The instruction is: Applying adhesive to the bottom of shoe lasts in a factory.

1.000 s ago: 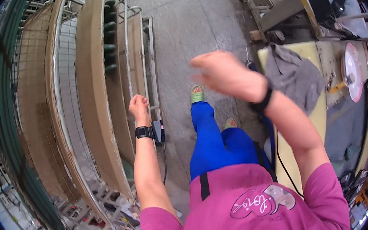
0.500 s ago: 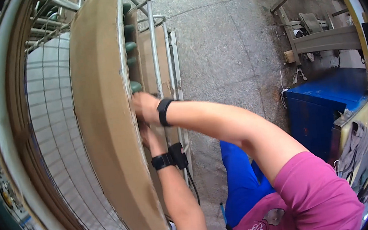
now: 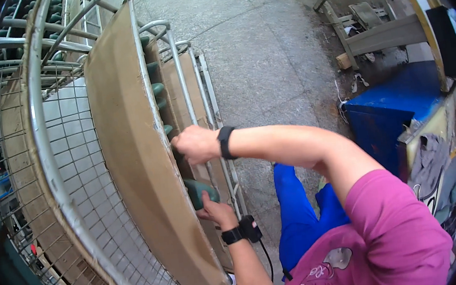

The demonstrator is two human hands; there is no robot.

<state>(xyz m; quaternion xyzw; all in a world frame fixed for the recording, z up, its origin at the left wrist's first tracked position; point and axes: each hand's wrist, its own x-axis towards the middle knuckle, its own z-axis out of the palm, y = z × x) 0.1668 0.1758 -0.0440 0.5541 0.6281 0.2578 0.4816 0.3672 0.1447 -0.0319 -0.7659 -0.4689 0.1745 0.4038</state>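
Note:
A green shoe last (image 3: 200, 193) with a rounded end sticks out past the edge of the upper cardboard shelf (image 3: 124, 120). My left hand (image 3: 217, 210) is closed on it, with the thumb on top and the other fingers mostly hidden beneath. Farther along the same edge, my right hand (image 3: 197, 144) is curled with its fingertips at the shelf gap; what they grip is hidden, though something dark green shows just below them. Beyond it, more green lasts (image 3: 158, 88) stand in a row under the shelf.
The shelves belong to a metal tube rack (image 3: 179, 69) with wire mesh (image 3: 73, 143) on the left. Grey floor (image 3: 252, 55) lies right of the rack. A blue cabinet (image 3: 375, 125) and a metal-framed table (image 3: 390, 35) stand on the right.
My hands have moved apart: the left came nearer with a green last now showing in it, while the right shifted slightly right. The view of the rack has shifted too.

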